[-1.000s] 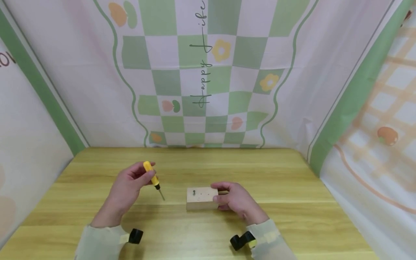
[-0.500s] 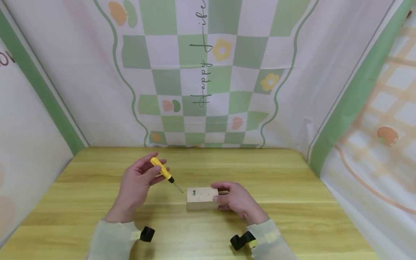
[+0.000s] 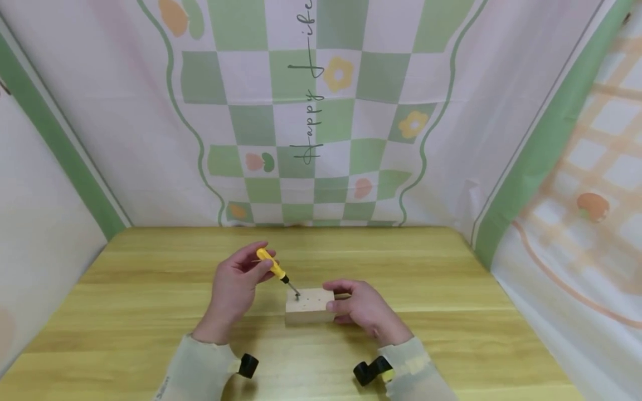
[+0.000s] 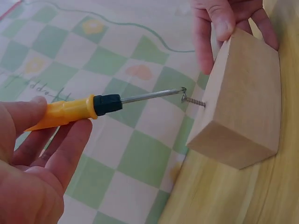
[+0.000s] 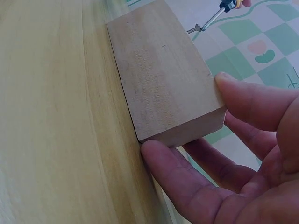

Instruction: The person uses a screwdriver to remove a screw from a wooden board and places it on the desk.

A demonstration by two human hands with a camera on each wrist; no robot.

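Note:
My left hand (image 3: 236,289) holds a screwdriver (image 4: 77,112) by its yellow handle, between thumb and fingers. Its shaft slants down to the right, and the tip is right at the head of a screw (image 4: 194,101). That screw stands up out of the top of a pale wooden block (image 3: 309,316), near the block's left end. Several small holes show in the top face to the right of it. My right hand (image 3: 363,309) grips the block's right end, thumb at the near top edge and fingers around the end and far side, as the right wrist view shows.
The block lies on a wood-grain table (image 3: 426,267). Behind the table hangs a green-and-white checked curtain (image 3: 296,128), with more printed cloth at both sides. A small black camera (image 3: 248,366) sits at the left wrist, another at the right.
My left hand has moved right with the screwdriver, carrying its tip from left of the block to the screw head. The right hand and the block have stayed in place.

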